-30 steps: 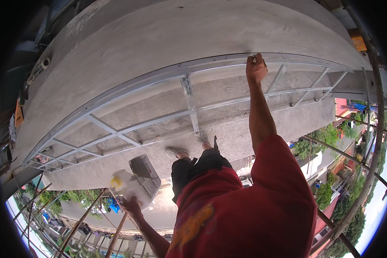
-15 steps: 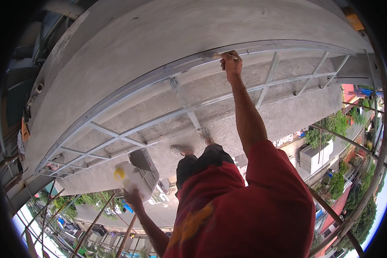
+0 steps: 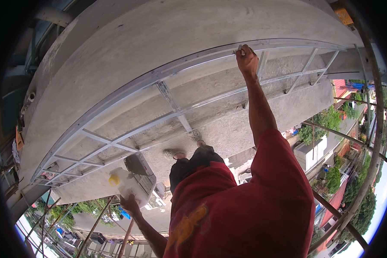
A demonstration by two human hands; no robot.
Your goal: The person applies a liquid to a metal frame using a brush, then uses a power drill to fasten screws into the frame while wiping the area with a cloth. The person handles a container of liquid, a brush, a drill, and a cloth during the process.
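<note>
My right hand [image 3: 247,61], arm stretched out ahead, is closed round a paintbrush [image 3: 240,50] at the top rail of a silver-grey metal frame [image 3: 159,74]. Most of the brush is hidden by the fingers; its tip is at or very near the rail. Low on the left, my left hand [image 3: 130,204] grips a translucent white plastic jug [image 3: 137,185] with a yellow cap. The jug is cut open on its upper side, showing a grey inside. Its contents cannot be made out.
A grey concrete wall [image 3: 167,38] rises behind the frame. My feet stand on a narrow concrete ledge [image 3: 228,127]. Scaffold poles [image 3: 346,139] cross on both sides. Far below lie a street, trees [image 3: 314,129], roofs and a white box-shaped structure [image 3: 309,152].
My right hand has moved right along the top rail, and the brush has turned more upright against it. The left hand still holds the jug, little changed.
</note>
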